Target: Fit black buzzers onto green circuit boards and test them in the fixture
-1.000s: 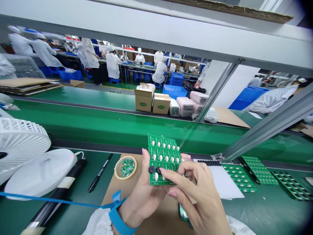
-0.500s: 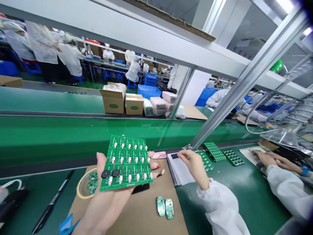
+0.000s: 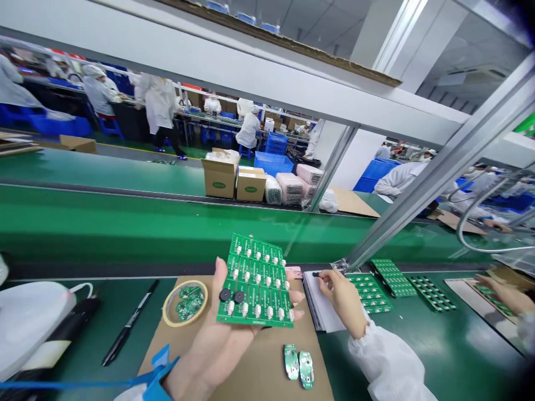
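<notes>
My left hand, wearing a blue wrist strap, grips a green circuit board panel from below, tilted toward me. Rows of white connectors cover it, and two black round buzzers sit at its lower left. Off to the right, my right hand is closed in a pinch over a white paper pad. Small black parts show at its fingertips; the fingers hide the others, and what they hold cannot be made out.
On the brown cardboard lie a tape roll around small green boards and two oval boards. A black marker lies left. More board panels lie right, near a co-worker's hand. A metal post rises behind.
The view has swung left, so things appear further right. My right hand has come over the black parts on the pad, covering most. The panel stays in my left hand with the same two buzzers.
</notes>
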{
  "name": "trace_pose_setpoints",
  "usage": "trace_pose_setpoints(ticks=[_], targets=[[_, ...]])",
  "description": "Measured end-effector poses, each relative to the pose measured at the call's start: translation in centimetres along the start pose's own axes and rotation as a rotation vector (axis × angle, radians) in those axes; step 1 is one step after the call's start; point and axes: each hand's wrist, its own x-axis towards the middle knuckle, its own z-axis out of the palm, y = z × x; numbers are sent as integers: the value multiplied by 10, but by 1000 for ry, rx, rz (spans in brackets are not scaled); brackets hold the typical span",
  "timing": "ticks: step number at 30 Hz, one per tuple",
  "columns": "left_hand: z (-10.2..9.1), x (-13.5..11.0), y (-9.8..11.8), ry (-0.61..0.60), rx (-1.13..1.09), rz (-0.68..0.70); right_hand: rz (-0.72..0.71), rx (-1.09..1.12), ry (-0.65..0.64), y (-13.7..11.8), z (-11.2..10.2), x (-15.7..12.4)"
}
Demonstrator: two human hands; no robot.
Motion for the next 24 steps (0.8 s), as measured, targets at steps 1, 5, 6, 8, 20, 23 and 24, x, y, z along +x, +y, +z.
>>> trace_pose_setpoints(ticks=[1,5,6,8,20,23,24], targets=[[0,0,0,-8,2,-1,2,19,6,-1,-4,2],[-1,-1,-4,-14,22,-4,35,228,74,-41,-37,6],[-2,-1,-6,-8,22,-1,31,319,93,-60,-48,6],[-5,-2,-9,15,21,15,-67,422,141,-103,-68,2],[3,-8,-17,93,160,148,-265,496,115,-181,-59,-12],[3,-7,-17,121,187,165,-245,480,121,-182,-62,-13],[2,-7,-18,129,191,169,-253,469,125,-182,-63,-14]])
